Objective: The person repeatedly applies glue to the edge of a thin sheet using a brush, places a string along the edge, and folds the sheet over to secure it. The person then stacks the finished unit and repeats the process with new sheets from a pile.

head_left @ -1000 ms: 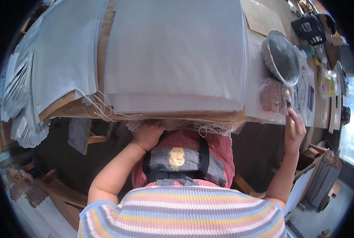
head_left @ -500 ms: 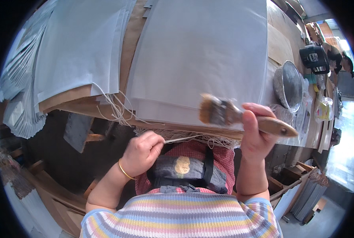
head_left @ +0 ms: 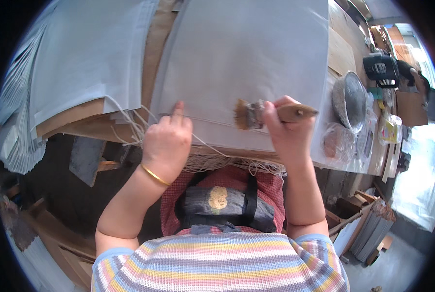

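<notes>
Over the near part of a stack of large white paper sheets (head_left: 246,53), my left hand (head_left: 168,141) has one finger stretched out onto the top sheet. Its other fingers are curled, and a thin white string (head_left: 208,145) runs from them toward the table's near edge. My right hand (head_left: 290,129) is closed round the wooden handle of a flat bristle brush (head_left: 248,115). The bristles point left, low over the sheets; whether they touch the paper I cannot tell. A bundle of white strings (head_left: 203,162) lies along the table edge before me.
More large sheets (head_left: 91,53) lie at the left, with loose strings (head_left: 134,127) by their corner. Folded paper (head_left: 20,126) hangs at the far left. On the right stand a round grey basin (head_left: 350,103), clear plastic bags (head_left: 341,143) and a black container (head_left: 380,70).
My left hand has moved forward from the table edge onto the paper, drawing the string along and stretching out a finger. My right hand has brought the brush forward and left over the sheets.
</notes>
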A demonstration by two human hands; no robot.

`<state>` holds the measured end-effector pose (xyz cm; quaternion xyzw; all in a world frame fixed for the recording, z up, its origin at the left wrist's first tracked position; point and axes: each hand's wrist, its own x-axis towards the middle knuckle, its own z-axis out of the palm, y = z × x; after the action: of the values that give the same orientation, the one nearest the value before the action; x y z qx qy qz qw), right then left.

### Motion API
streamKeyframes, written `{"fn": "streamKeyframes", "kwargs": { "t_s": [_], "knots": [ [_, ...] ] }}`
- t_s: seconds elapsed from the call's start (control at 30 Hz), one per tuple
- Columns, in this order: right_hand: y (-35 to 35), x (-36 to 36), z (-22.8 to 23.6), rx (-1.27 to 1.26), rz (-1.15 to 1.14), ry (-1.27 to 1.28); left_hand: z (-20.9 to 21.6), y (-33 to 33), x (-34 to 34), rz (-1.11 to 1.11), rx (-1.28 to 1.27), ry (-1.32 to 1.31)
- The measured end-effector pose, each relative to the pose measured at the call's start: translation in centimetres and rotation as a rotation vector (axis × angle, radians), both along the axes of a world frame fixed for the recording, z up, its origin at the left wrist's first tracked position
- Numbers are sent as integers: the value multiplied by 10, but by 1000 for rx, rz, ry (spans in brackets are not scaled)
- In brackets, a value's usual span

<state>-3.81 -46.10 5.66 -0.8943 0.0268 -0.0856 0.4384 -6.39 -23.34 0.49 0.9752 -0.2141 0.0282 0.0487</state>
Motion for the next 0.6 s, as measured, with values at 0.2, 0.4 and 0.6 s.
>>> {"fn": "streamKeyframes", "kwargs": {
  "t_s": [0.2,0.4,0.6],
  "knots": [
    [-82,-18,-3,-251,-153,-18,4,0,5,-35,-40,40],
    [-89,-6,1,-529,-144,-46,8,-4,6,-24,-11,94],
    [-179,-46,43,813,-161,-98,7,-4,5,-15,24,99]
  ]
}}
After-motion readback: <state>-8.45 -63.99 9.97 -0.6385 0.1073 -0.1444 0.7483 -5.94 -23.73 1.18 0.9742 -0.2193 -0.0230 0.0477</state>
